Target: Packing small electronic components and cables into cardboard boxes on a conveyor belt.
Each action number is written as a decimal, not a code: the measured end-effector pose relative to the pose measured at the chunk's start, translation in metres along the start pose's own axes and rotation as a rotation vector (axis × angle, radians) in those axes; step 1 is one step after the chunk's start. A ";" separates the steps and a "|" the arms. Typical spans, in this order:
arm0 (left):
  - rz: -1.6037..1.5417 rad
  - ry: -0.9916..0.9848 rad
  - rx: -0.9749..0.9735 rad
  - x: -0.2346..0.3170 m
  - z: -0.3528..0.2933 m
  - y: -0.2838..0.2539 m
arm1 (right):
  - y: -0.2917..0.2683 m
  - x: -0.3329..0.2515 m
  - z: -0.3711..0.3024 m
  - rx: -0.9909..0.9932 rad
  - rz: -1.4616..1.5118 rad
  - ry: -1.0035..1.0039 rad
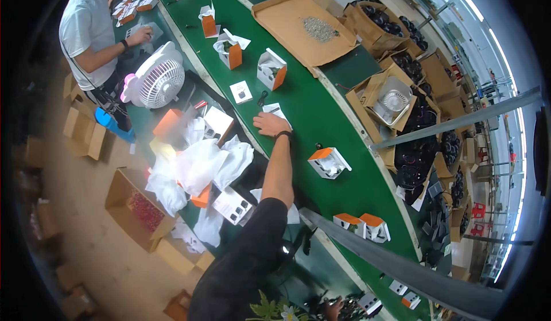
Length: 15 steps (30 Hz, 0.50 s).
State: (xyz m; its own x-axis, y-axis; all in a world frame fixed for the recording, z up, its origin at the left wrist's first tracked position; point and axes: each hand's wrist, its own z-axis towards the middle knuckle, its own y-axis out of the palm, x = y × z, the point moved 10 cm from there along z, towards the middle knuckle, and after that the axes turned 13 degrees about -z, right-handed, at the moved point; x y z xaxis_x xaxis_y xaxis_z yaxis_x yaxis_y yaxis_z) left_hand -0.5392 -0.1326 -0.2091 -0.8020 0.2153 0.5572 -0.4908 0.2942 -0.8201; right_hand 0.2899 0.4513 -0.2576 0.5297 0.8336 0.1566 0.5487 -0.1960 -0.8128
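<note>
My left hand (270, 125), with a dark band on the wrist, reaches out over the near edge of the green conveyor belt (321, 120). It lies on a white leaflet (278, 110), fingers curled onto it. A small white card (241, 91) and a dark cable piece (262, 98) sit just beyond. An open orange-and-white box (328, 161) stands on the belt to the right of my forearm. My right hand (332, 308) shows only partly at the bottom edge among dark items; its grip is hidden.
More open orange-and-white boxes (271, 68) ride the belt. White plastic bags (195, 166) and a white fan (158, 80) crowd the left bench. A cardboard tray (287, 17) holds small metal parts. A person in a white shirt (86, 22) works at far left. Cartons of black parts (413, 154) stand to the right.
</note>
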 end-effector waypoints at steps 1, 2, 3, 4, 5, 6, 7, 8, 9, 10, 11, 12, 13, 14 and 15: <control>0.065 -0.007 0.039 -0.012 0.011 -0.007 | -0.002 -0.012 -0.001 -0.061 0.136 0.058; 0.078 0.005 0.022 -0.007 -0.004 -0.006 | -0.004 -0.006 -0.006 -0.094 0.274 0.154; 0.055 0.084 -0.186 0.032 -0.055 0.020 | -0.018 0.040 0.000 0.074 0.138 0.176; 0.092 0.166 -0.264 0.032 -0.048 0.023 | -0.021 0.025 0.008 0.062 0.152 0.204; 0.066 0.246 -0.252 0.038 -0.043 0.020 | -0.024 0.010 0.013 0.039 0.153 0.199; 0.018 0.248 -0.160 0.025 -0.024 0.005 | -0.039 -0.032 0.017 -0.014 0.162 0.164; -0.010 0.201 -0.177 0.020 -0.019 0.004 | -0.050 -0.042 0.022 -0.022 0.165 0.169; -0.042 0.154 -0.198 0.014 -0.015 0.005 | -0.063 -0.052 0.029 -0.025 0.167 0.178; -0.048 0.153 -0.216 0.021 -0.025 0.008 | -0.078 -0.049 0.036 -0.022 0.133 0.199; -0.018 0.142 -0.225 0.020 -0.033 0.011 | -0.090 -0.058 0.038 -0.027 0.133 0.208; 0.020 0.130 -0.225 0.014 -0.034 0.011 | -0.103 -0.077 0.041 -0.051 0.238 0.181; 0.025 0.131 -0.231 0.013 -0.034 0.013 | -0.116 -0.092 0.042 -0.065 0.340 0.161; 0.028 0.040 -0.152 0.007 -0.033 0.006 | -0.133 -0.101 0.039 0.011 0.309 0.193; 0.032 -0.049 -0.077 0.000 -0.036 0.000 | -0.140 -0.106 0.037 0.015 0.306 0.207; 0.041 -0.055 -0.100 -0.001 -0.040 0.003 | -0.147 -0.115 0.035 0.020 0.341 0.184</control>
State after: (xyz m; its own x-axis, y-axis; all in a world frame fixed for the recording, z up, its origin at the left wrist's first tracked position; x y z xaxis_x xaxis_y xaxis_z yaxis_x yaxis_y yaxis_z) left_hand -0.5260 -0.0950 -0.2069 -0.8394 0.1781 0.5135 -0.4232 0.3787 -0.8231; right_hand 0.1256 0.4028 -0.1759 0.7880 0.6150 -0.0280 0.3087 -0.4341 -0.8463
